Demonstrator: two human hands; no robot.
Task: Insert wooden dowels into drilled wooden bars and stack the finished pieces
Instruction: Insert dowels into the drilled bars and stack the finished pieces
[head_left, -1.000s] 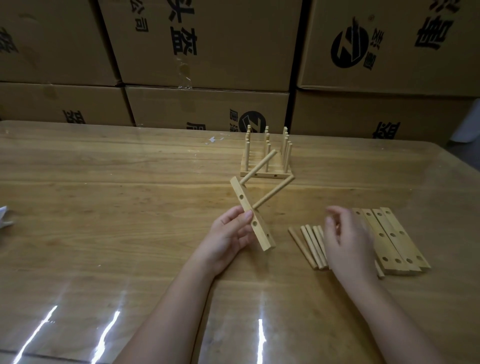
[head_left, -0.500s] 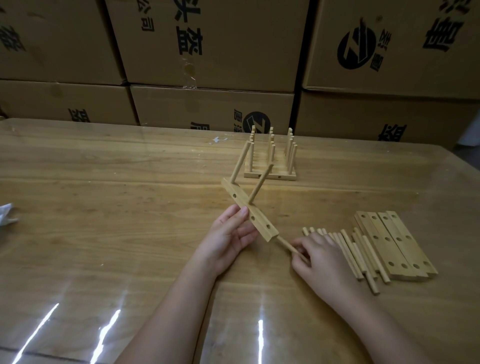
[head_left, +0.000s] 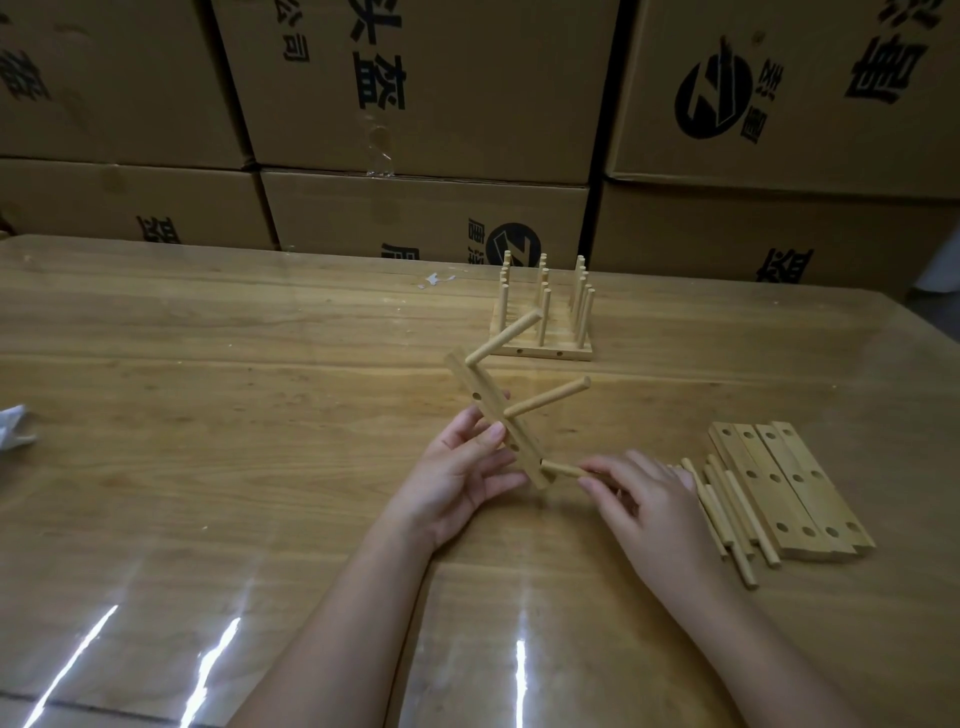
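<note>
My left hand (head_left: 460, 478) holds a drilled wooden bar (head_left: 483, 402) tilted upright above the table, thumb and fingers on either side of it. Two dowels (head_left: 545, 404) stick out of the bar toward the right. My right hand (head_left: 644, 499) pinches a third dowel (head_left: 563, 470) whose tip sits at the bar's lowest hole. Loose dowels (head_left: 727, 509) lie just right of that hand, beside several flat drilled bars (head_left: 789, 483). Finished pieces (head_left: 540, 317) with upright dowels stand together farther back.
The wooden table (head_left: 260, 415) has a glossy cover with light streaks near its front edge. A crumpled white scrap (head_left: 15, 434) lies at the far left. Stacked cardboard boxes (head_left: 415, 104) form a wall behind the table.
My right hand picked a dowel from the loose pile and brought it left to the bar's lowest hole. My left hand turned the bar, so its two dowels now point right.
</note>
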